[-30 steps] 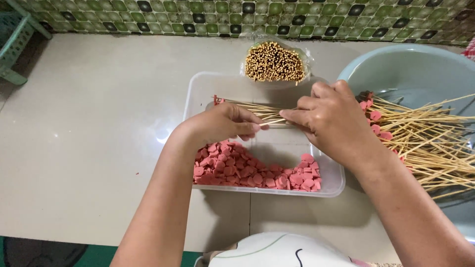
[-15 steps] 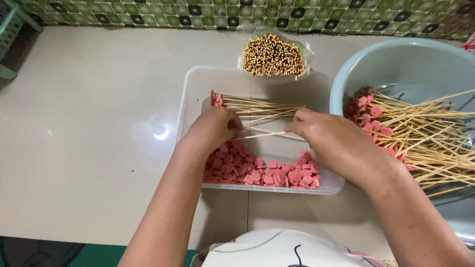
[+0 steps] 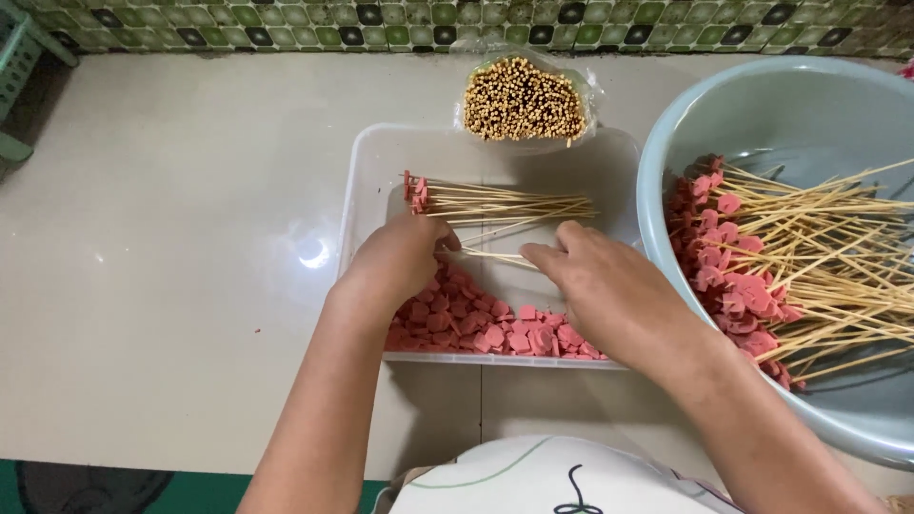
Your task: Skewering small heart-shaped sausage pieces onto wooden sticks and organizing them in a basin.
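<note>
One clear rectangular tray (image 3: 367, 181), mid-floor toward the tiled wall, with one heap of pink sausage slices (image 3: 495, 328) along its near edge. One small batch of bamboo skewers (image 3: 505, 205), pink-tipped at the left ends, lying across the tray's middle. One plastic-wrapped bundle of bare skewers (image 3: 524, 100), upright at the tray's far edge. One pale blue basin (image 3: 666, 143) at the right edge, holding many loaded skewers (image 3: 790, 266), too many to count.

Glossy cream floor (image 3: 171, 266); green mosaic wall (image 3: 286, 14) at the far edge.

Left hand (image 3: 400, 262) curled, fingertips pinched on a single skewer (image 3: 490, 255). Right hand (image 3: 609, 290) palm down, fingertips closed on the same skewer's other end.
</note>
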